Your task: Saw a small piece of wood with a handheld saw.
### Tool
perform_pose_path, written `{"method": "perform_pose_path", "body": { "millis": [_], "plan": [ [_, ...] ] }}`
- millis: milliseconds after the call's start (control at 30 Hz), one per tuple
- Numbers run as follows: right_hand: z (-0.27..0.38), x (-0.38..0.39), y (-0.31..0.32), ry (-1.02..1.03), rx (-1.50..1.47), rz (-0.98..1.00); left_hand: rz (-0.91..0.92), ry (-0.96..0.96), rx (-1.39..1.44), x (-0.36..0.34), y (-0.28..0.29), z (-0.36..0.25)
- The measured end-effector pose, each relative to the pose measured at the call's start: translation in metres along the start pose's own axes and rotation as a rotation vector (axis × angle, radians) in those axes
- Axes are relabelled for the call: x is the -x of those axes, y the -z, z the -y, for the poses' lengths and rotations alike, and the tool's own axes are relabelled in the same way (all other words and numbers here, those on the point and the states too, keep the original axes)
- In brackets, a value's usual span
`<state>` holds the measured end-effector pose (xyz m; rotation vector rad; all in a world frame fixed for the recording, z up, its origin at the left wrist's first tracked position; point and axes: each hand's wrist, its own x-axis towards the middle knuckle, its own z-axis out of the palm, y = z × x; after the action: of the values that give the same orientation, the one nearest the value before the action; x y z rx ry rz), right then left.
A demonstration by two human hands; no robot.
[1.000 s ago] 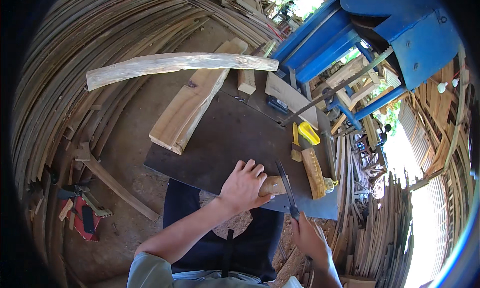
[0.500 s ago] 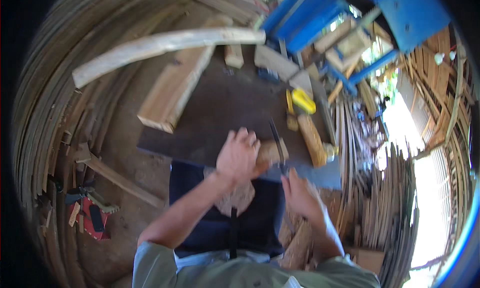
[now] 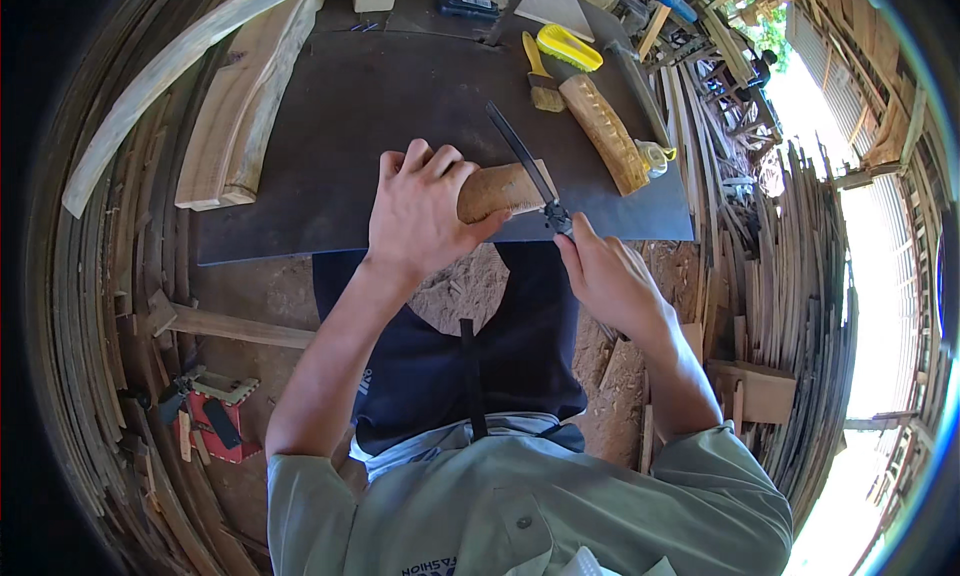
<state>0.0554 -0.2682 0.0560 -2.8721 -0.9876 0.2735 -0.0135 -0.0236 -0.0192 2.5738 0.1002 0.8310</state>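
Note:
My left hand (image 3: 420,216) is wrapped over a short wooden block (image 3: 500,188) at the near edge of the dark table (image 3: 350,106), pinning it with bent fingers and thumb. In my right hand (image 3: 610,276) is the handle of a saw with a long dark blade (image 3: 515,141), which lies across the block's right end, angled away from me. Just beyond the block are a yellow-handled paintbrush (image 3: 542,89), a bright yellow oval brush (image 3: 568,48) and a notched golden-brown wood piece (image 3: 605,136). A small pale container (image 3: 653,159) sits by that piece.
A long plank (image 3: 240,106) and a pale curved board (image 3: 150,111) are at the table's left. An upright saw blade (image 3: 508,16) and a dark tool (image 3: 468,6) stand or lie at the back. Stacked timber (image 3: 790,316) lines both sides; a red object (image 3: 235,441) is low left.
The head view has tilted, so the table and its contents appear higher and more of my body shows. Both hands keep their grip on the block and saw.

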Motion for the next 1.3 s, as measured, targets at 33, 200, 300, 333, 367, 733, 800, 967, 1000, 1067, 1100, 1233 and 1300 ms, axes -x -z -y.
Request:
{"method": "perform_pose_path", "body": {
  "millis": [33, 200, 300, 333, 367, 733, 800, 967, 1000, 1067, 1100, 1233, 1300],
  "plan": [
    [-0.002, -0.002, -0.001, 0.031, 0.008, 0.01, 0.006, -0.027, -0.007, -0.001, 0.0, 0.0],
    [0.011, -0.015, 0.007, 0.236, 0.008, -0.154, 0.011, -0.015, 0.008, 0.0, -0.002, -0.001],
    [0.025, 0.005, 0.017, 0.127, 0.036, -0.054, -0.001, -0.002, -0.01, 0.001, -0.003, -0.002],
    [0.028, 0.013, 0.021, 0.061, 0.057, 0.002, -0.022, -0.009, -0.03, 0.0, -0.003, -0.002],
    [0.029, 0.02, 0.023, 0.02, 0.066, 0.025, 0.0, -0.005, -0.028, 0.0, -0.003, -0.002],
    [0.034, 0.027, 0.025, -0.107, 0.048, 0.116, -0.082, -0.058, -0.037, 0.0, -0.006, 0.0],
    [0.043, 0.033, 0.035, -0.118, 0.041, 0.097, 0.015, -0.07, -0.121, 0.0, -0.003, 0.002],
    [0.04, -0.009, 0.015, 0.018, -0.003, -0.019, -0.04, -0.089, -0.056, -0.002, 0.005, -0.001],
    [0.032, -0.009, 0.006, 0.107, -0.053, -0.093, -0.046, -0.076, -0.075, 0.0, 0.005, -0.003],
    [0.01, 0.004, -0.012, 0.078, -0.044, -0.048, -0.051, -0.078, -0.105, 0.001, 0.002, -0.005],
    [-0.002, 0.021, -0.017, 0.11, -0.067, -0.079, -0.054, -0.025, -0.126, 0.002, 0.001, -0.005],
    [-0.045, 0.089, -0.012, 0.163, -0.092, -0.105, -0.09, -0.004, -0.148, 0.001, -0.005, -0.002],
    [-0.056, 0.104, -0.007, 0.125, -0.184, -0.142, -0.08, 0.012, -0.133, 0.001, -0.006, -0.002]
  ]
}}
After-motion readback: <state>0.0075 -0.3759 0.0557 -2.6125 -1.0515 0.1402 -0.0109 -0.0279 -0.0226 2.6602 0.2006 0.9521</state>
